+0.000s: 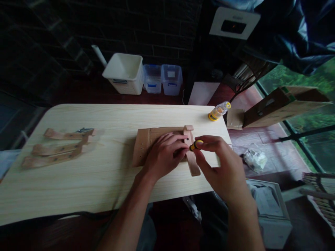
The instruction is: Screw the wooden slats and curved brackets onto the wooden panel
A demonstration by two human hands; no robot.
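A brown cardboard piece (pixel 142 141) with several small holes lies on the table. Across its right end runs a tan strip (pixel 193 165) with a curled far end and a dark dot. My left hand (pixel 164 153) rests over the cardboard, thumb and forefinger closing together beside the strip; whatever is between them is hidden. Held in the fingers of my right hand (pixel 222 164) is a small yellow-and-black screwdriver (pixel 195 145), its tip pointing at the strip near my left fingertips. The exact contact at the tip is too small to make out.
Similar tan strips (pixel 56 158) and a small shiny packet (pixel 84 130) lie on the table's (pixel 110 181) left. A clear bottle with yellow ends (pixel 219 111) stands near the far right corner. Beyond are a white bin (pixel 128 85), clear tubs (pixel 171 80) and a cardboard box (pixel 269 108).
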